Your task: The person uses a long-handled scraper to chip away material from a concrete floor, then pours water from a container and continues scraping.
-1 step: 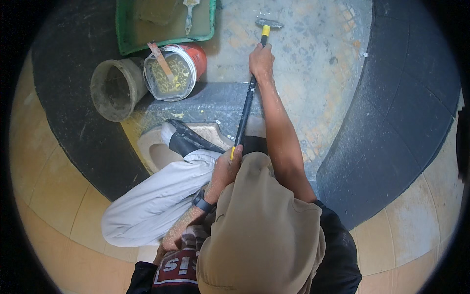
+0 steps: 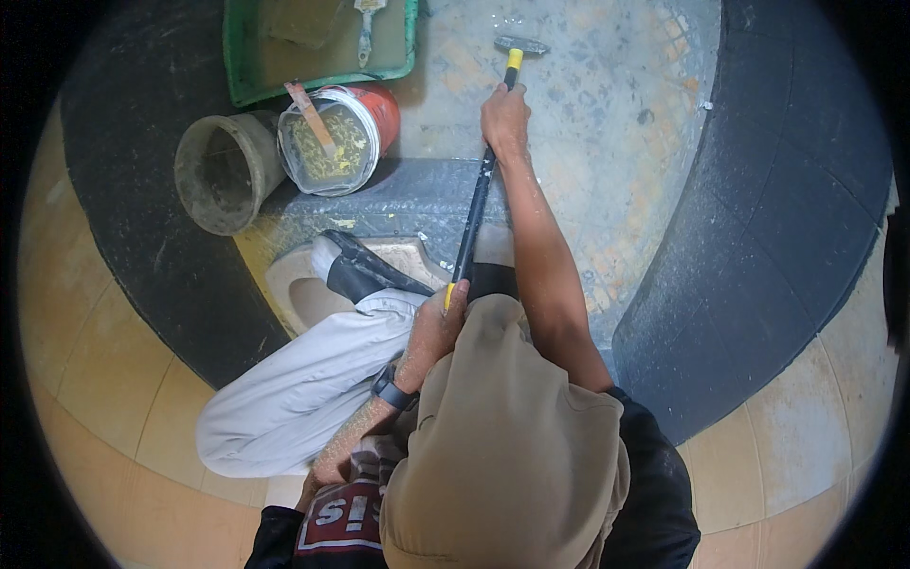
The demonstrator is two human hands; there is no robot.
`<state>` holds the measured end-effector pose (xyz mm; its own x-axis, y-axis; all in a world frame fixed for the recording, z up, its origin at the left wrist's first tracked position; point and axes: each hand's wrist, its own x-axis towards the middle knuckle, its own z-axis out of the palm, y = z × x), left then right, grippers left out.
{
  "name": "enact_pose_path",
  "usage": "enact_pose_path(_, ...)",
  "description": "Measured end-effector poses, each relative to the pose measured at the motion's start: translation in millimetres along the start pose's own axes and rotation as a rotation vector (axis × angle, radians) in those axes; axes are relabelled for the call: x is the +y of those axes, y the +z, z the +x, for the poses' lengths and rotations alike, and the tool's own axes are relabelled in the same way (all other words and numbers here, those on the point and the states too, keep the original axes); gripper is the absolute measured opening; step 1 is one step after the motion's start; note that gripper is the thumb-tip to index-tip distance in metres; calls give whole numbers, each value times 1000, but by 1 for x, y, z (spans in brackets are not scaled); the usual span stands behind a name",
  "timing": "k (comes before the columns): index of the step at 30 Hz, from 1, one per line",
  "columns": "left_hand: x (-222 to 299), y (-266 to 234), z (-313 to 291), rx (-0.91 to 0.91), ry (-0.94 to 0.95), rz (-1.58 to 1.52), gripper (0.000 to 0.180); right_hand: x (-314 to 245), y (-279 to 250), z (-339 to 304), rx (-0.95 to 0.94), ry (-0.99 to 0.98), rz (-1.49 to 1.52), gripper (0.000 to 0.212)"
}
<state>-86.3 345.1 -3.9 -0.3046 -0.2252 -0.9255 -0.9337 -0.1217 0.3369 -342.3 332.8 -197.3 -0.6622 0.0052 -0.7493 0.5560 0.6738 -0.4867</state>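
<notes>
A long tool with a black shaft (image 2: 474,213), yellow bands and a flat metal head (image 2: 519,45) reaches out over a rough grey concrete floor (image 2: 607,123). My right hand (image 2: 505,119) is closed around the shaft just below the head, arm stretched forward. My left hand (image 2: 434,327) grips the near end of the shaft by its yellow tip, close to my knee. The metal head rests on or just above the concrete; I cannot tell which. A watch sits on my left wrist.
A green tray (image 2: 237,57) holding a trowel lies at the top left. Beside it stand an orange bucket (image 2: 384,109) with a stick in it and an empty grey bucket (image 2: 223,171). Curved black tiled bands (image 2: 787,218) ring the concrete. My black shoe (image 2: 365,270) rests on a pale slab.
</notes>
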Motion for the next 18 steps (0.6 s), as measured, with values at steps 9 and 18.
enact_pose_path(9, 1, -1, 0, 17, -36, 82, 54, -3, 0, -4, 37, -19, -58, 36)
enact_pose_path(18, 9, 3, -5, 50, -42, 18, 56, -12, -3, -6, 10, -76, -77, 34)
